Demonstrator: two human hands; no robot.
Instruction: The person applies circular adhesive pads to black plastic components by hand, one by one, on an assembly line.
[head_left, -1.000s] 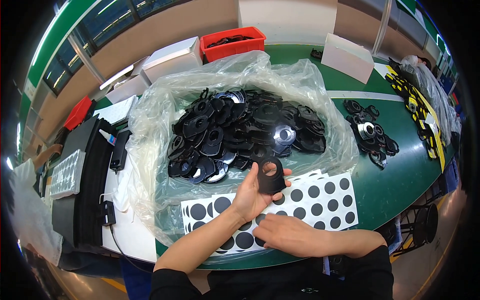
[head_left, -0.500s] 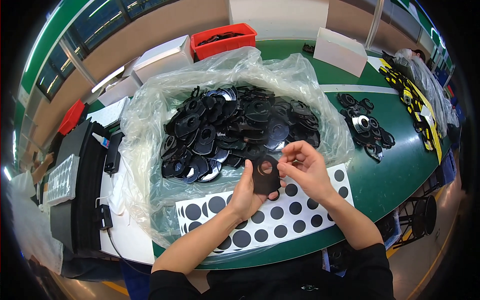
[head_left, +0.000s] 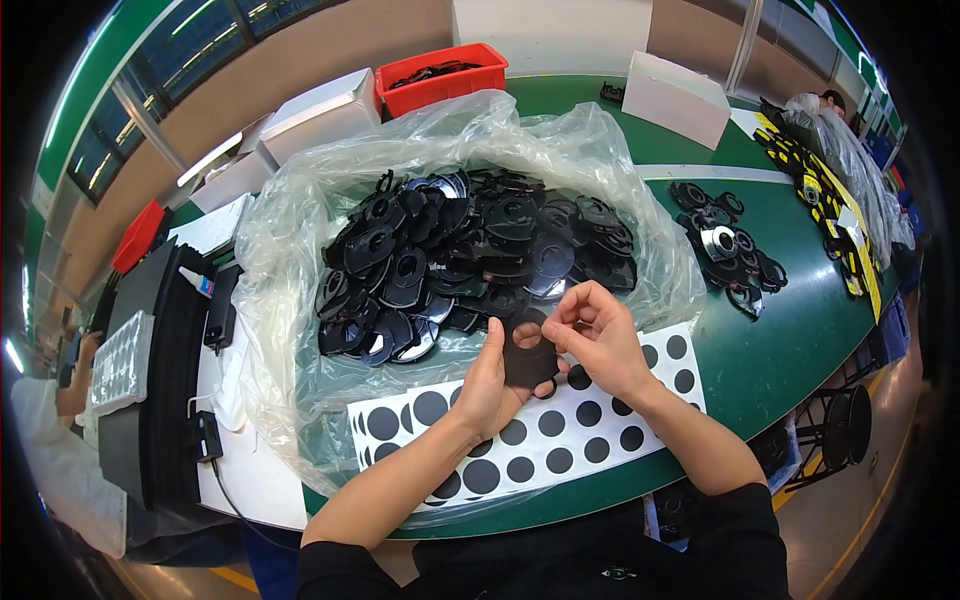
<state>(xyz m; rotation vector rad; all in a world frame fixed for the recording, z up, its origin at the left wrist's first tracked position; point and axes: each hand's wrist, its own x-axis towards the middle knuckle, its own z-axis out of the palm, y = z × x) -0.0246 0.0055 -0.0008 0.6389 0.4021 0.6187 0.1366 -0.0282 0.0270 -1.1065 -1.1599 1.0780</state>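
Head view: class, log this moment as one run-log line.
left hand: holds black flat part | right hand: fingers at part's top edge | below: white sheet of black dots | behind: bag of black parts

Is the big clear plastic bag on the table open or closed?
Open. The clear plastic bag is spread wide, and the pile of black plastic parts lies exposed inside it.

Both forearms reach in from below; left hand (head_left: 490,385) and right hand (head_left: 600,335) meet, grips apparently pinched.

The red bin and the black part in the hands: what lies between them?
In the head view, between the red bin and the held black part lies the clear plastic bag with its heap of black parts.
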